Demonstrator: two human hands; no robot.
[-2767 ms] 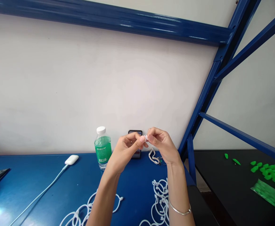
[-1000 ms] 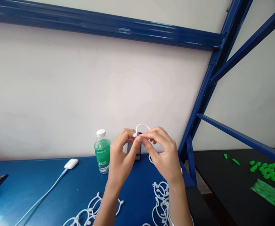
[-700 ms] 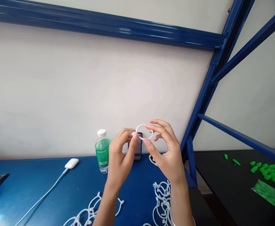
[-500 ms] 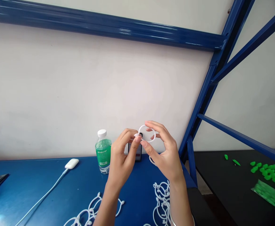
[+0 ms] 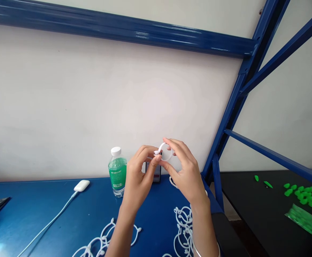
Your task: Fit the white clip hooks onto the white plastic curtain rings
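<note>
Between my two hands, above the blue table (image 5: 56, 200), is a white plastic ring (image 5: 172, 155) with a small clasp-like end. My left hand (image 5: 139, 175) pinches the clasp end between thumb and fingers. On the other side, my right hand (image 5: 186, 175) grips the hoop, thumb below and fingers over the top. More white rings of the same sort lie in a pile (image 5: 184, 228) beside my right forearm. Another group of white rings (image 5: 102, 240) lies by my left forearm, partly hidden by it.
A bottle with a green label (image 5: 117, 177) stands left of my hands. Behind them a dark phone-like device (image 5: 157, 175) leans at the wall. A white charger with cable (image 5: 81, 185) lies left. Green pieces (image 5: 309, 196) are on a black table (image 5: 249, 200). Blue frame posts (image 5: 232, 103) rise at right.
The ring has turned between my fingers, so its hoop now looks narrower and its band wider. My right hand has shifted slightly left. The things on the tables stay where they were.
</note>
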